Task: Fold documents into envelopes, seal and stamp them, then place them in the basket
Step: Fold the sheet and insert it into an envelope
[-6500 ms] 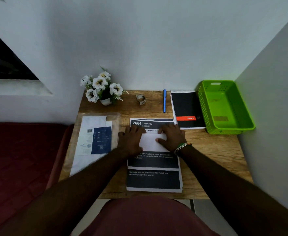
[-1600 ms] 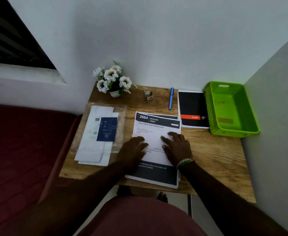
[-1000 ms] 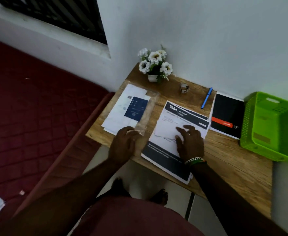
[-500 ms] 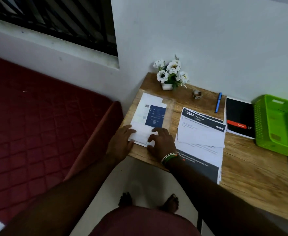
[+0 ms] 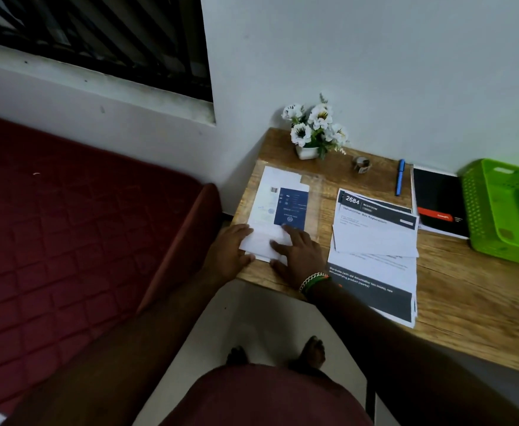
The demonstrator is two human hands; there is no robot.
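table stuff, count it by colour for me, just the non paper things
Green: 1, the basket
Blue: 1, the pen
Black: 1, the notebook with a red band
White: 1, the flower pot with white flowers
Greyish: 1, a small roll, too blurred to identify
Total: 5

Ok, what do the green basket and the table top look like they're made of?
The basket looks like moulded plastic: uniform bright green, slightly glossy, with a grid of small holes in its walls and a cut-out handle slot. The table looks like wood or a wood-look laminate: brown with visible grain lines, matte finish. Which of the two, the picture can't settle.
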